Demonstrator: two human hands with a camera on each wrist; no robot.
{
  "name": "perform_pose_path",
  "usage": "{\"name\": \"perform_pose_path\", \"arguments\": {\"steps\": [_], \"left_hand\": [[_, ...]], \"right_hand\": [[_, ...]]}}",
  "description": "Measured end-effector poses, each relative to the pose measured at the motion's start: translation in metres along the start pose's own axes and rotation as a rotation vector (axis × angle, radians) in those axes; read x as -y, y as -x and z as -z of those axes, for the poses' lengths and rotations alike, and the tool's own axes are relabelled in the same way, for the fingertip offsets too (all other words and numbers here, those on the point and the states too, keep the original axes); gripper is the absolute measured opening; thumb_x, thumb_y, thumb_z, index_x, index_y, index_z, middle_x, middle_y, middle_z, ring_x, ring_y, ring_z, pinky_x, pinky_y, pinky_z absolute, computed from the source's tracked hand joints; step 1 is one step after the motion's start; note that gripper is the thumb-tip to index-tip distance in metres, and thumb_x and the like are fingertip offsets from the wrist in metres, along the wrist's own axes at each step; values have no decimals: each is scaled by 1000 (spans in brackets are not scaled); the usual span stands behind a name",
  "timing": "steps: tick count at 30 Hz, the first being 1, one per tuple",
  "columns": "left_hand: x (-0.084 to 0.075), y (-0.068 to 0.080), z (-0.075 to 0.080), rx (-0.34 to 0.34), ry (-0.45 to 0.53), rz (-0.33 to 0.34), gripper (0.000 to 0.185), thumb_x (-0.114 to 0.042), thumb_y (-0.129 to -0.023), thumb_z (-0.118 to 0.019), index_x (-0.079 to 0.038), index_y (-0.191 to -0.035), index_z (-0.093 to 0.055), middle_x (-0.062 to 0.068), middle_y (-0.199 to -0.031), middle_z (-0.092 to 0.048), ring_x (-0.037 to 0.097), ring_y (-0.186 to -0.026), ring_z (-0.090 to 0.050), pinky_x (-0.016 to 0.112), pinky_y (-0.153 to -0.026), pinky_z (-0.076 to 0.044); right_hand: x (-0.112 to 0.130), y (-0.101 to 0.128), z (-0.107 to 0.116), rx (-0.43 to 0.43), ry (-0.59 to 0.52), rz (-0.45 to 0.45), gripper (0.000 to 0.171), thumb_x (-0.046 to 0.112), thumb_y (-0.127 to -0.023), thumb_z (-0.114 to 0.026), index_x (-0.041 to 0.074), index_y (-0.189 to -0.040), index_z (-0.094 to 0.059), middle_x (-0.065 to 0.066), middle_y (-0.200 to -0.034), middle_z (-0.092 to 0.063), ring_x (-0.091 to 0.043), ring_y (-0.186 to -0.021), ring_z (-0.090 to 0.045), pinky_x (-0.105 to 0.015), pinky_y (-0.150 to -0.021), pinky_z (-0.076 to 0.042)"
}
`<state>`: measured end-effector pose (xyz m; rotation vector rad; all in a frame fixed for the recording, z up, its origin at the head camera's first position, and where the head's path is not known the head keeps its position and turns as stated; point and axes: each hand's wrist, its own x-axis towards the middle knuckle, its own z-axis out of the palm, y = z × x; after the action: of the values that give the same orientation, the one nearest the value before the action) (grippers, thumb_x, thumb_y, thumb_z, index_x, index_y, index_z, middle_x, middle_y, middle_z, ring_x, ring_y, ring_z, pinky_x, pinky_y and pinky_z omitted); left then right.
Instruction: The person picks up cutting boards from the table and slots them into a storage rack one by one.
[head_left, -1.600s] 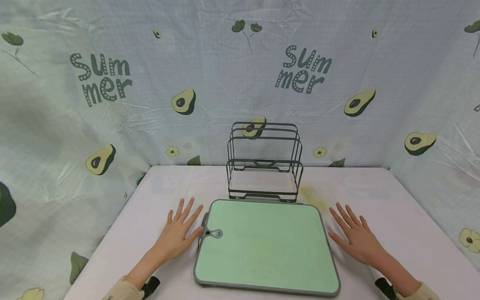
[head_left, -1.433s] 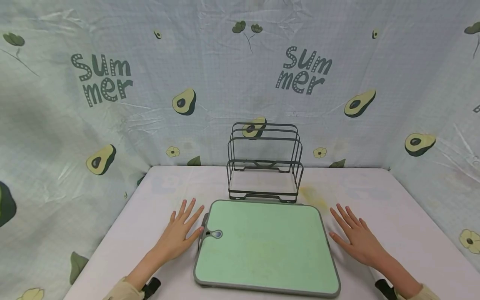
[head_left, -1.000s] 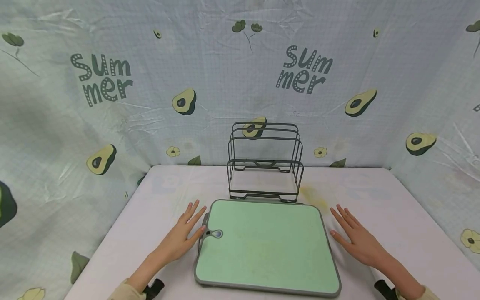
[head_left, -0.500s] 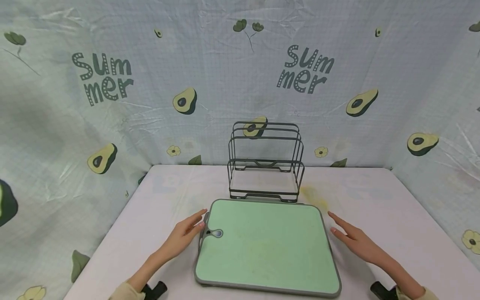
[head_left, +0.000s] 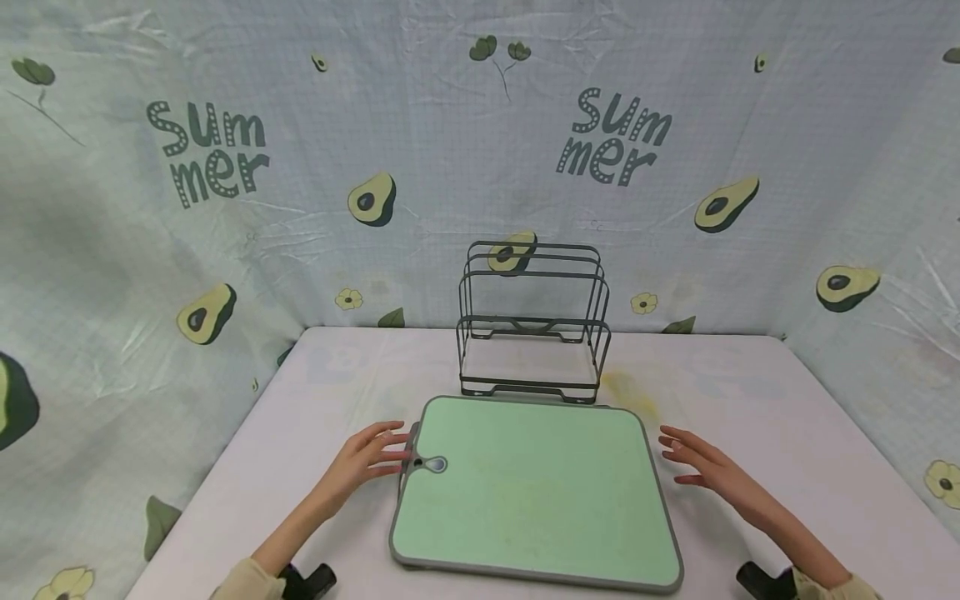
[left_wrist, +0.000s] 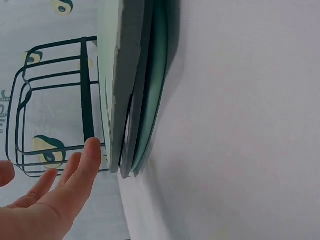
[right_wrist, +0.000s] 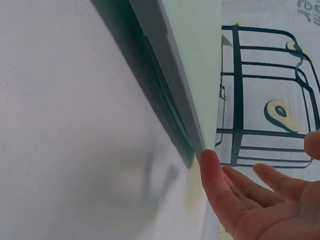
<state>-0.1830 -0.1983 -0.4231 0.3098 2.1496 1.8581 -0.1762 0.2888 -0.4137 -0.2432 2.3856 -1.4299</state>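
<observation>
A pale green cutting board (head_left: 532,492) with a grey rim lies flat on the table, a grey hole-shaped handle inset at its left. The left wrist view shows other boards (left_wrist: 145,100) stacked under the top one (left_wrist: 122,90). My left hand (head_left: 360,462) is beside the left edge, fingers spread and slightly bent, holding nothing. My right hand (head_left: 708,468) is beside the right edge, fingers loosely bent, also holding nothing. In the right wrist view, a fingertip (right_wrist: 209,159) overlaps the far end of the board (right_wrist: 187,95); I cannot tell whether it touches.
A black wire rack (head_left: 532,387) with several upright slots stands just behind the boards. White cloth covers the table (head_left: 765,400). A printed curtain (head_left: 450,158) hangs at the back and both sides.
Both hands began palm down with fingers spread beside the boards. They have turned on edge, palms facing the boards, and their fingers have bent a little. Boards and rack stay put.
</observation>
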Motion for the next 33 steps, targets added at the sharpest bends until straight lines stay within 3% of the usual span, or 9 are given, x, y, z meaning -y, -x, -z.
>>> {"name": "perform_pose_path", "arguments": {"steps": [4, 9, 19, 29, 33], "left_hand": [[0, 0, -2, -28, 135, 86, 58, -33, -96, -37, 9, -134, -24, 29, -131, -41, 28, -108, -57, 36, -87, -49], [0, 0, -4, -68, 196, 132, 59, -35, -95, -38, 9, -134, -26, 25, -129, -46, 23, -105, -59, 35, -87, -49], [6, 2, -7, -96, 213, 181, 51, -26, -98, -31, 13, -130, -29, 25, -127, -48, 20, -105, -59, 33, -88, -49], [8, 4, -11, -219, 208, 257, 42, -20, -96, -33, 11, -124, -38, 24, -123, -51, 17, -96, -61, 34, -82, -51], [9, 5, -11, -223, 220, 265, 41, -20, -96, -33, 11, -124, -38, 23, -121, -53, 16, -95, -61, 35, -82, -51]], "right_hand": [[-5, -1, 1, 1, -63, -36, 59, 34, -97, -31, -3, -140, -15, -32, -141, -19, -46, -126, -27, -44, -88, -46], [-11, 0, 0, -4, -107, -89, 61, 36, -97, -32, -6, -138, -17, -32, -139, -25, -40, -120, -41, -40, -88, -47], [-21, -1, 0, 34, -230, -178, 63, 34, -95, -37, -11, -135, -20, -19, -123, -52, -17, -102, -58, -36, -85, -50], [-26, -1, 0, -4, -306, -238, 63, 30, -93, -44, -12, -134, -23, -5, -117, -57, -9, -95, -59, -34, -83, -50], [-26, -1, 0, -5, -317, -231, 63, 30, -92, -45, -11, -134, -23, -3, -115, -58, -8, -95, -59, -34, -83, -50]]}}
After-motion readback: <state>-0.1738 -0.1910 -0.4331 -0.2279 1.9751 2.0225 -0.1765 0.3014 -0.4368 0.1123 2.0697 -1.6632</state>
